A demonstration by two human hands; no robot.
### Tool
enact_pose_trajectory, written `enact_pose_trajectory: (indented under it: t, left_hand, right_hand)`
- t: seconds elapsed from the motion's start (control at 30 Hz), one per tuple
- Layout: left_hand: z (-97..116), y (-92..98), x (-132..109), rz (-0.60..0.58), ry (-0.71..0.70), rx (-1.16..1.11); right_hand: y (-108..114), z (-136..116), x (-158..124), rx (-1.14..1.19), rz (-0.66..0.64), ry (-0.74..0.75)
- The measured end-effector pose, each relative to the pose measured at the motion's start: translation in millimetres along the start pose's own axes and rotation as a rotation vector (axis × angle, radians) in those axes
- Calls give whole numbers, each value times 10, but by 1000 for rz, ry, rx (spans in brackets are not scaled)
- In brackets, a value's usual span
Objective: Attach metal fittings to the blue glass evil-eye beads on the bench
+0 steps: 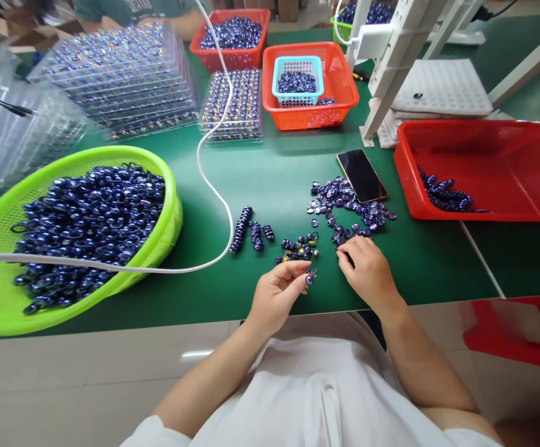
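Rings (97,217) are being held in a green basket (175,214) crossed by a cable (158,270), a piece (311,278) being pinched by the left grip (276,295), the right grip (367,270) being indeterminable.

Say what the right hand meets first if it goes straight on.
Probably the near cluster of loose dark discs, just ahead of the right hand's fingers; depth is unclear, so they may already touch.

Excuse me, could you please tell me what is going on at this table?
A person's left hand pinches a small, shiny dark-blue piece in its fingers. The right hand is at the near edge of loose dark-blue discs; a phone lies at their far side. A lime-green basket of looped dark-blue pieces stands on the table to the left.
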State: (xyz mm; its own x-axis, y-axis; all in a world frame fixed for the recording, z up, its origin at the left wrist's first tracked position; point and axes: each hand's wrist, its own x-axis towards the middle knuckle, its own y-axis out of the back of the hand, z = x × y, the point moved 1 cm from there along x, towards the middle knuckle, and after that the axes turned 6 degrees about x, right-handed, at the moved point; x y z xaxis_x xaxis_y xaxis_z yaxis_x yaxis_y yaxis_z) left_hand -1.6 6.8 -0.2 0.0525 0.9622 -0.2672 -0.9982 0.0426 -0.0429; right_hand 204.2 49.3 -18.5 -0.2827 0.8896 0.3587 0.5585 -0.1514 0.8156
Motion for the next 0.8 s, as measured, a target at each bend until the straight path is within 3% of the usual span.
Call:
enact_pose_trajectory:
  t: [0.1,0.2,0.3,0.43,0.57,0.8]
  left_hand:
    - [-19,32,22,25,26,-66]
    - [-79,40,44,34,18,-130]
    - [-133,16,50,7,9,-170]
    - [-157,-17,24,-19,22,-188]
    - [-169,-7,1,-2,42,-192]
    - [-123,-15,-4,66,60,-196]
  right_hand:
    - [89,-121,-60,223,0,-21]
    - [168,-310,-138,575,-127,-81]
    - [168,-472,-195,750,-208,-159]
    - [60,-561,-233,784,-100,-256]
    - [-32,-587,-271,761,30,-253]
    - [-48,-601,-314,893,29,-284]
